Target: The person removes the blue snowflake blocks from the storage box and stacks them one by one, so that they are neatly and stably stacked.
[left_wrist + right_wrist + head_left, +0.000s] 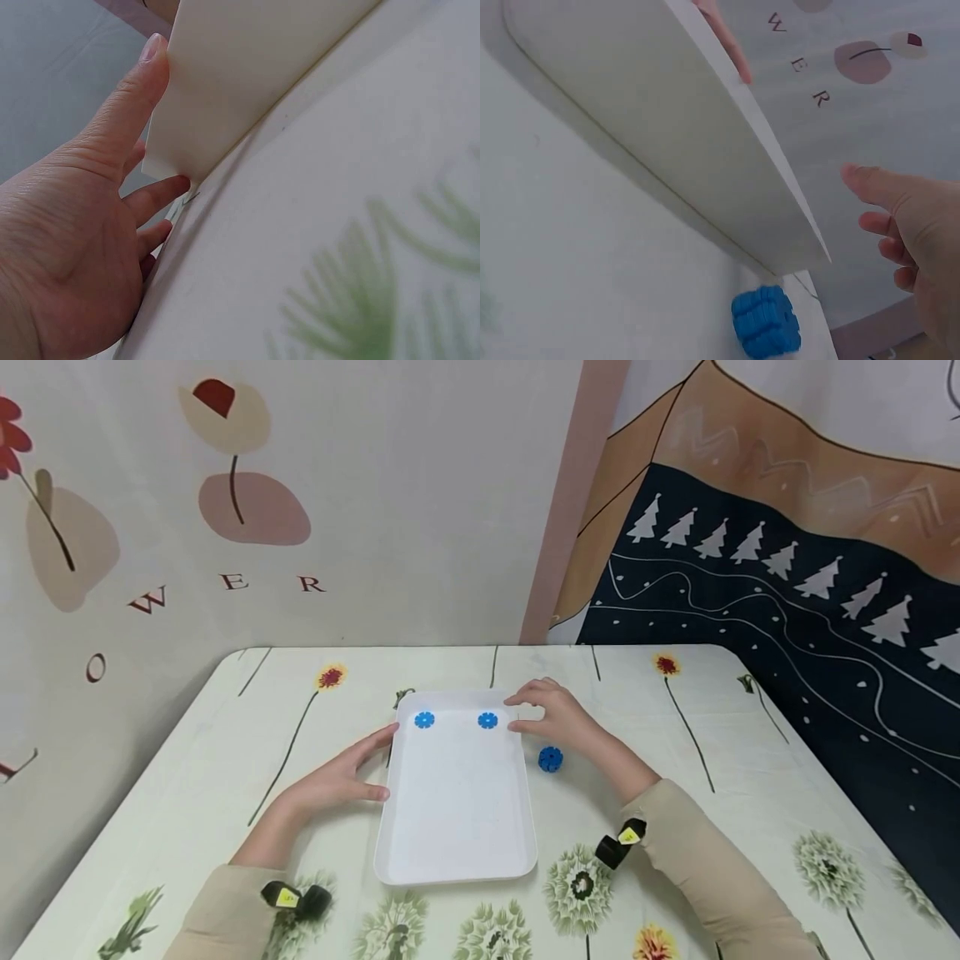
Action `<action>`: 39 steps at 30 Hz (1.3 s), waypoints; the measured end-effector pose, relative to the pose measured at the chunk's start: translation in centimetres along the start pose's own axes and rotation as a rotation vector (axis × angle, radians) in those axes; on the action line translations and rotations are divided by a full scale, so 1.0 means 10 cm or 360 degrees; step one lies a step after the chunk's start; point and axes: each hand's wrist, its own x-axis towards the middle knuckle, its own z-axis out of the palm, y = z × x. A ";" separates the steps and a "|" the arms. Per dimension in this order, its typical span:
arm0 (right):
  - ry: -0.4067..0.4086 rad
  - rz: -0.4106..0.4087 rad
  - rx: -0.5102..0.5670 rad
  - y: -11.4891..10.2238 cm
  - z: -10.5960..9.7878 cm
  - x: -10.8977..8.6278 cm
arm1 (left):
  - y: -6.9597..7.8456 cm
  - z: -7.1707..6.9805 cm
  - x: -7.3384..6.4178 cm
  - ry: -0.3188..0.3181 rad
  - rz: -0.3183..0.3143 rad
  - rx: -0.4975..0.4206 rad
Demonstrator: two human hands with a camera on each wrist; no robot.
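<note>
A shallow white tray (pixel 457 810) lies on the table. Two blue notched discs (pixel 424 720) lie inside it near the far end, one left and one right. Along the tray's left wall is my left hand (pixel 341 781), its fingers and thumb spread and touching the side. My right hand (pixel 555 714) hovers by the far right corner, with thumb and fingers apart and nothing visible between them. Beneath the right wrist, just outside the tray, stands a short stack of blue notched discs (pixel 551 759), seen from the side in the right wrist view (pixel 766 322).
A pale cloth (pixel 750 810) printed with flowers covers the table. Behind it hangs a light wall cloth (pixel 420 527) with printed letters and shapes. A dark cloth with printed trees (pixel 750 593) borders the right side.
</note>
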 end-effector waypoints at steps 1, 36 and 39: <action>-0.0029 0.0017 -0.0007 -0.01 0.02 0.04 | 0.00 0.00 0.00 0.0000 -0.0003 0.0004; -0.0513 0.0311 -0.0323 0.10 0.32 0.64 | -0.02 0.01 0.00 0.0014 -0.0028 0.0027; -0.0530 0.0287 -0.0329 0.10 0.33 0.67 | -0.01 0.01 0.00 0.0015 -0.0029 0.0018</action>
